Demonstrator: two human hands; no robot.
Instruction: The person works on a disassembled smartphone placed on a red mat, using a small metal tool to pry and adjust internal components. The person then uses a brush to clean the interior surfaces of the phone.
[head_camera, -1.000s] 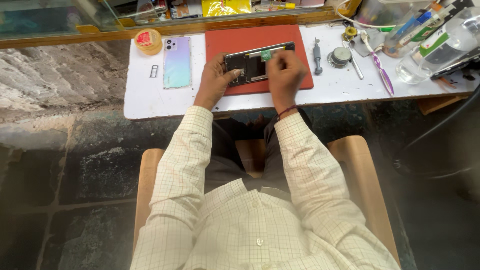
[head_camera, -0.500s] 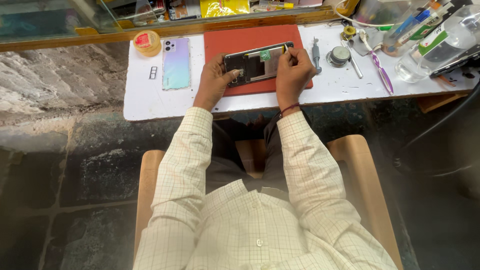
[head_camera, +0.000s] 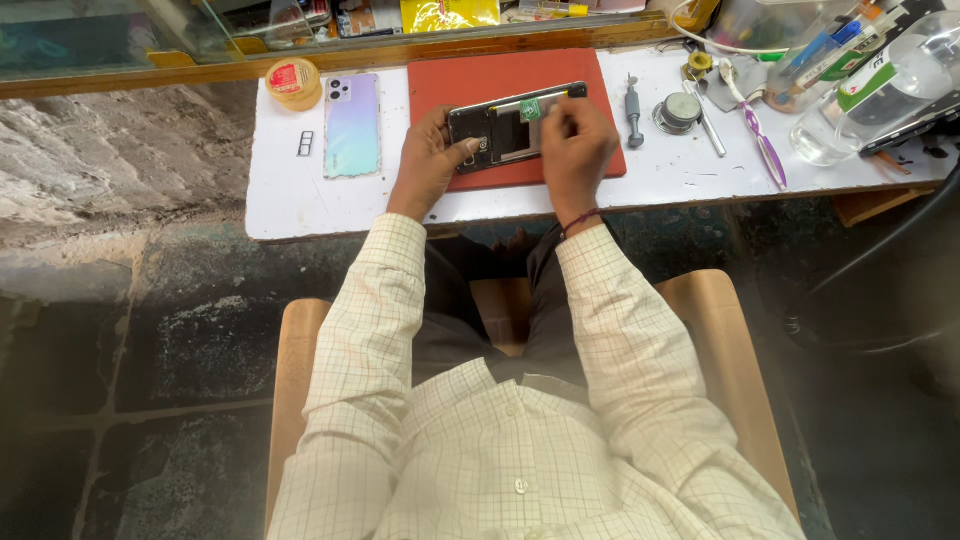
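An opened phone (head_camera: 505, 128) lies face down on a red mat (head_camera: 500, 78) on the white table (head_camera: 290, 200), its back cover off and its insides showing. The left hand (head_camera: 428, 160) grips the phone's left end, thumb laid across the near edge and fingers curled round the far side. The right hand (head_camera: 575, 145) rests on the phone's right part — its fingers are bunched together over a small green piece (head_camera: 531, 108) near the far edge, though whether they pinch it I cannot tell.

Left of the mat lies a pale, shiny back cover (head_camera: 352, 125), with a small dark tray (head_camera: 305, 143) just beside it and a round yellow tin (head_camera: 292, 81) at the far side. Right of the mat lie a screwdriver (head_camera: 632, 105), a round metal dish (head_camera: 680, 110) and a purple tool (head_camera: 760, 140) — well apart from the hands.
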